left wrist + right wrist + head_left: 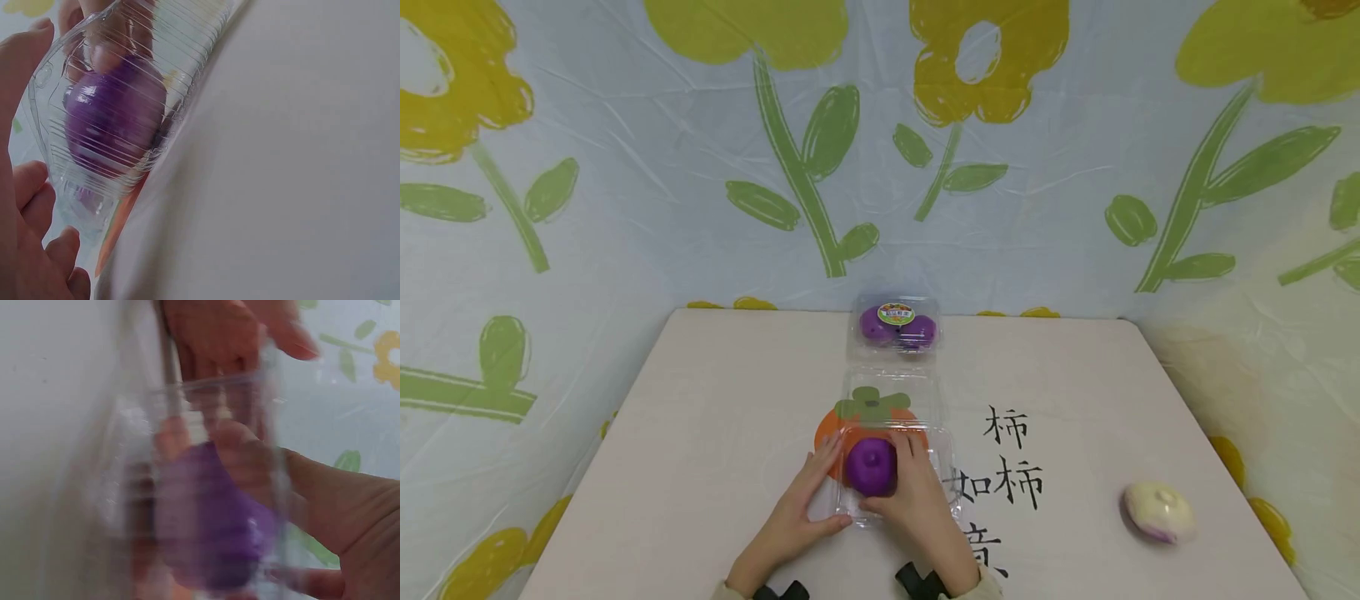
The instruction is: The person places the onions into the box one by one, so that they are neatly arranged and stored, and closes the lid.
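Note:
A round purple vegetable with a small nub on top, like an onion [872, 467], sits inside the bottom half of an open clear plastic box [944, 500]. My right hand [917, 492] reaches into the box and holds the purple vegetable, thumb on its near side, fingers on its far right. In the right wrist view, blurred, the thumb lies against the purple skin. My left hand [797, 508] is at the box's left side, fingers stretched along the wall, thumb near the front corner. The left wrist view shows those fingertips [39, 172] right at the ribbed plastic.
The box's raised lid [891, 379] lies back over a printed orange persimmon. Behind it stands a closed clear box [931, 346] with two purple vegetables and a label. A whitish vegetable with purple tinge [1159, 510] lies at the table's right. A flowered curtain [1037, 250] borders the table.

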`<state>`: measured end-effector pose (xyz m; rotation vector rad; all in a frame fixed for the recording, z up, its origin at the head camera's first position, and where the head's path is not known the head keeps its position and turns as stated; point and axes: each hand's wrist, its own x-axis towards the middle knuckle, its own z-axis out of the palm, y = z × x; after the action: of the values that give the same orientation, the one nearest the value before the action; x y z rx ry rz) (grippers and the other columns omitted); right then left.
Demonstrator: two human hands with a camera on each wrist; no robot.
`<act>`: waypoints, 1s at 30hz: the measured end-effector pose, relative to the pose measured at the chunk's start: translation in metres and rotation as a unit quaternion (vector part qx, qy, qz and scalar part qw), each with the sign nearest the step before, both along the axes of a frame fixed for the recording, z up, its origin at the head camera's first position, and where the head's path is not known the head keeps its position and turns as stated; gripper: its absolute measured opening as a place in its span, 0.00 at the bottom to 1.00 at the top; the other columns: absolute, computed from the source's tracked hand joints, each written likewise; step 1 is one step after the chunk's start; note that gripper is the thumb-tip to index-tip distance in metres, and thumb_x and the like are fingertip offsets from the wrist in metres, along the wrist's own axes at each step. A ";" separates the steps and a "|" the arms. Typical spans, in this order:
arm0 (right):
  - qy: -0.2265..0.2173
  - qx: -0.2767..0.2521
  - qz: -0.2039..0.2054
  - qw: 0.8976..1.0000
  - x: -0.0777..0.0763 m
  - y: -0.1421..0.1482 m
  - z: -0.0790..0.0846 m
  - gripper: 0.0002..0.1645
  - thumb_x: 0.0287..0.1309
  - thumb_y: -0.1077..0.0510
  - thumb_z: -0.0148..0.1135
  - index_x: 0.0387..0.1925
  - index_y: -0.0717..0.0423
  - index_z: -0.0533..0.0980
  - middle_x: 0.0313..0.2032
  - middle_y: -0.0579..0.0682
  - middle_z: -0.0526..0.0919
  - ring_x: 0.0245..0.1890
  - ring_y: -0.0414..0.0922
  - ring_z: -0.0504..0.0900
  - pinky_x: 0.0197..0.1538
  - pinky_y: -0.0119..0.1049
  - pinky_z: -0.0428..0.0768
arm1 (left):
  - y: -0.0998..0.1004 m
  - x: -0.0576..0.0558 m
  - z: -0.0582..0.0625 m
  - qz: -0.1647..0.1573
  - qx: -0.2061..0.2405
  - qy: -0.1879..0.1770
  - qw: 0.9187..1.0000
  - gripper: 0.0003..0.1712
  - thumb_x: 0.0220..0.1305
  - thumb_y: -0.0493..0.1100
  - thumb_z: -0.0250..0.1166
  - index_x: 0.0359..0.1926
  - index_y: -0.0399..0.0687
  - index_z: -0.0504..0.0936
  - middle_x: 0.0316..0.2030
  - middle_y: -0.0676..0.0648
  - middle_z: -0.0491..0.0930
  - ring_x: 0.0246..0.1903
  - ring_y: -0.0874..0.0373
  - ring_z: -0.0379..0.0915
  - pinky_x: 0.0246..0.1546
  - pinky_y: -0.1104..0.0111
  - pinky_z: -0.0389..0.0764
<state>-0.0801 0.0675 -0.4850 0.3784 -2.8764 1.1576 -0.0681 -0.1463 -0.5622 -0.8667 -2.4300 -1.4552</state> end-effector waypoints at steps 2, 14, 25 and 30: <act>-0.013 -0.019 0.003 1.000 0.000 0.006 0.005 0.62 0.26 0.54 0.88 0.67 0.55 0.64 0.61 0.61 0.70 0.58 0.61 0.74 0.57 0.62 0.76 | 0.000 -0.001 -0.001 0.000 0.001 -0.002 1.000 0.55 0.58 0.56 0.72 0.76 0.39 0.55 0.76 0.41 0.51 0.74 0.39 0.46 0.75 0.65 0.35; -0.008 -0.168 0.076 0.983 0.001 0.061 0.016 0.43 0.51 0.55 0.77 0.68 0.50 0.68 0.66 0.49 0.72 0.68 0.51 0.67 0.68 0.57 0.66 | -0.001 -0.001 -0.004 0.001 0.008 -0.006 1.000 0.55 0.57 0.55 0.73 0.76 0.40 0.55 0.76 0.39 0.51 0.74 0.39 0.45 0.75 0.68 0.35; 0.112 -0.288 0.067 0.949 0.003 0.128 0.014 0.30 0.58 0.79 0.59 0.62 0.69 0.69 0.61 0.69 0.72 0.67 0.44 0.69 0.70 0.30 0.63 | -0.001 -0.003 -0.003 0.000 0.005 -0.003 1.000 0.55 0.57 0.56 0.72 0.76 0.39 0.54 0.76 0.39 0.50 0.74 0.37 0.45 0.75 0.68 0.34; 0.154 -0.320 -0.007 0.935 0.011 0.167 0.016 0.27 0.55 0.85 0.54 0.58 0.76 0.70 0.58 0.70 0.74 0.65 0.46 0.72 0.70 0.32 0.64 | 0.000 -0.002 -0.005 -0.006 0.007 0.000 1.000 0.56 0.57 0.58 0.72 0.76 0.38 0.54 0.76 0.38 0.50 0.74 0.36 0.43 0.75 0.67 0.34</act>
<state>-0.0695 0.2343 -0.4693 0.4510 -2.0826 1.7485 -0.0702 -0.1458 -0.5669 -0.8800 -2.4160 -1.4755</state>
